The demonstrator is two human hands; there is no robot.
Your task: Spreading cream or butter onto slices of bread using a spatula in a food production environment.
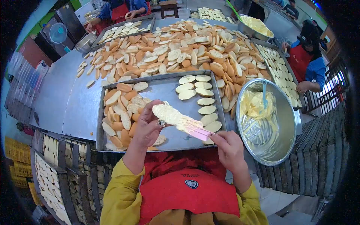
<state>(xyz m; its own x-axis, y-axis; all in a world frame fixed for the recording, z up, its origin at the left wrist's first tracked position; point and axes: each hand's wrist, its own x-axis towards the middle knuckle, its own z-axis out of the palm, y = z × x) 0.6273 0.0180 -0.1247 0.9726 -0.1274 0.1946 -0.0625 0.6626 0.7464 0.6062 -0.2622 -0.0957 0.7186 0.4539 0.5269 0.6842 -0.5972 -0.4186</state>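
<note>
My left hand (pixel 147 125) holds a slice of bread (pixel 166 112) whose upper face is coated with pale yellow cream. In my right hand (pixel 229 147) is a pink spatula (pixel 201 133), its cream-covered blade against the right end of the slice. Both hands are above a metal tray (pixel 168 84). Uncoated bread slices (pixel 121 112) are heaped in the tray's left part. Along its right side, cream-coated slices (pixel 206 101) lie flat in columns. A steel bowl (pixel 285 123) of yellow cream (pixel 258 104) stands right of the tray, with a light blue spatula (pixel 264 94) in it.
A large pile of bread slices (pixel 180 53) covers the metal table (pixel 81 101) beyond the tray. Another person (pixel 306 59) is at a filled tray (pixel 278 70) on the right; one more (pixel 121 11) is across the table. Stacked trays (pixel 50 182) flank me at lower left.
</note>
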